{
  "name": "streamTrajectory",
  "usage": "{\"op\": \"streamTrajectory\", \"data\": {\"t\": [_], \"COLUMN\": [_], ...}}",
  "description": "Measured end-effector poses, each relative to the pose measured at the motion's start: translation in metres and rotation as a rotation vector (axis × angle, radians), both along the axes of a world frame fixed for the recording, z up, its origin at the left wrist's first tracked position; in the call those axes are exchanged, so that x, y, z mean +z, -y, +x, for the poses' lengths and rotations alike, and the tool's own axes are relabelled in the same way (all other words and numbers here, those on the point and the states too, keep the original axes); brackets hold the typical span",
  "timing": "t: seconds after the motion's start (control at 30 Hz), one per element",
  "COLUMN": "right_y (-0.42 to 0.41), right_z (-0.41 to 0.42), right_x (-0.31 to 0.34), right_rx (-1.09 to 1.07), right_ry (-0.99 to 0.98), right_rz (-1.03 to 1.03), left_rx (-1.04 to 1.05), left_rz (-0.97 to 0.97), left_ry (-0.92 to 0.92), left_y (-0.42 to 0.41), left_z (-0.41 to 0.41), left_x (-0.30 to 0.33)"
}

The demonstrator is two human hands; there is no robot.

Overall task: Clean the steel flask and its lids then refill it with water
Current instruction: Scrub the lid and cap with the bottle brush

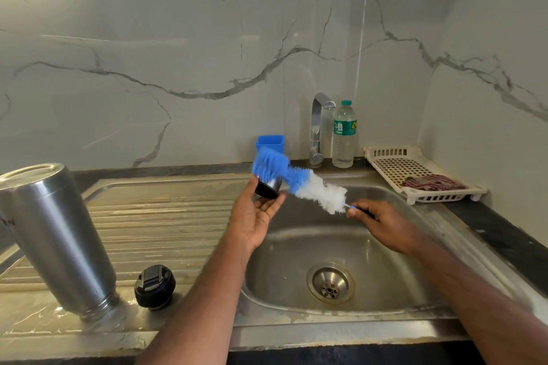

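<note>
Working over the sink (415, 246), we see the steel flask (56, 234) inverted on the drainboard, far left. Our left hand (255, 216) grips the steel lid (268, 188); our right hand (382, 224) pinches the brush (296, 181), whose long axis slants up-left so the blue bristles meet the lid. A black lid (154, 286) waits beside the flask.

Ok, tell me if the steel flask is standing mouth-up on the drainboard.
No, the steel flask stands upside down, its mouth resting on the wet drainboard and its base pointing up.

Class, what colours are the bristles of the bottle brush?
Blue and white bottle brush, head view.
</note>
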State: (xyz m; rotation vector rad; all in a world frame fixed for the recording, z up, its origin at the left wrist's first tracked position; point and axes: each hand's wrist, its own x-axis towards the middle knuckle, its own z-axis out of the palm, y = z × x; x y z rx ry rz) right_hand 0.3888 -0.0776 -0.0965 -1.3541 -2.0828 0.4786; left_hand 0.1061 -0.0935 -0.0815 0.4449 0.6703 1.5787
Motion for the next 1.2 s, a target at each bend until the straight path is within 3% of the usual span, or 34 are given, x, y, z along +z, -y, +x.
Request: {"op": "streamTrajectory", "data": {"t": [0.13, 0.3, 0.77, 1.2], "right_y": [0.003, 0.001, -0.005, -0.007], "right_z": [0.007, -0.001, 0.010, 0.007], "right_x": [0.007, 0.000, -0.006, -0.007], "right_rx": [-0.025, 0.015, 0.013, 0.073], "right_ry": [-0.052, -0.003, -0.082, -0.075], "right_rz": [-0.002, 0.013, -0.018, -0.060], "left_rx": [0.044, -0.002, 0.041, -0.046], "left_rz": [0.005, -0.034, 0.011, 0.055], "left_ry": [0.066, -0.110, 0.188, 0.058], "left_y": [-0.003, -0.003, -0.006, -0.001], "left_z": [-0.010, -0.001, -0.010, -0.002], "left_x": [0.000, -0.003, 0.000, 0.004]}}
